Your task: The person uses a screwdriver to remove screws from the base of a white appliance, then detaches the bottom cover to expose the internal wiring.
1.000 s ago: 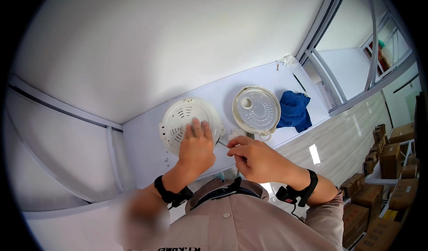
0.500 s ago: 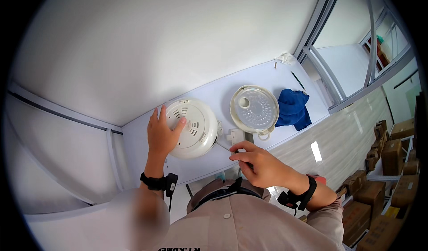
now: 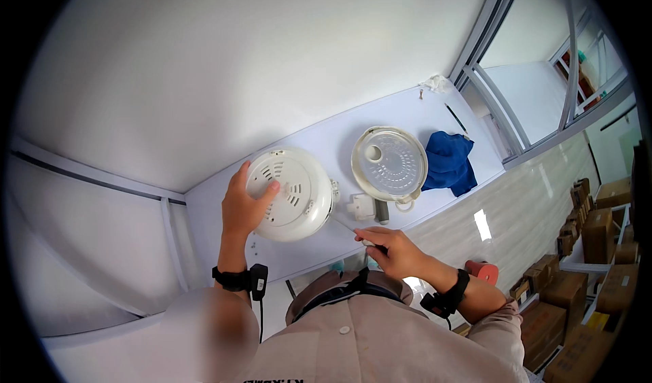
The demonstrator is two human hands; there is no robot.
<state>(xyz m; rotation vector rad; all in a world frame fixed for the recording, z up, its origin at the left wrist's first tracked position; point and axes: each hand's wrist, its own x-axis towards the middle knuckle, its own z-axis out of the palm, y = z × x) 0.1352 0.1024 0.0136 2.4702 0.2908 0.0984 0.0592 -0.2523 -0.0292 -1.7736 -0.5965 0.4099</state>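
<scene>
An upturned white rice cooker (image 3: 305, 210) rests on the table, its round slotted base facing up. My left hand (image 3: 244, 203) grips its left side, thumb on the base and fingers around the rim. In my closed right hand (image 3: 396, 252) is a screwdriver (image 3: 345, 224), its thin shaft pointing up and left toward the cooker's lower right edge. Between the tip and the cooker there seems to be a small gap. My fingers hide much of the handle. Right of the cooker lies its round lid (image 3: 392, 165), with a clear, dimpled inner plate.
A small white part (image 3: 362, 207) and a grey cylinder (image 3: 382, 212) lie below the lid. Farther right are a blue cloth (image 3: 449, 164), a dark pen-like stick (image 3: 456, 118) and crumpled white tissue (image 3: 435, 82). Cardboard boxes (image 3: 598, 237) and a red cylinder (image 3: 482, 271) stand beyond the table.
My right hand has drawn the screwdriver slightly down and right, away from the cooker's edge. The left hand's fingers have wrapped closer around the rim.
</scene>
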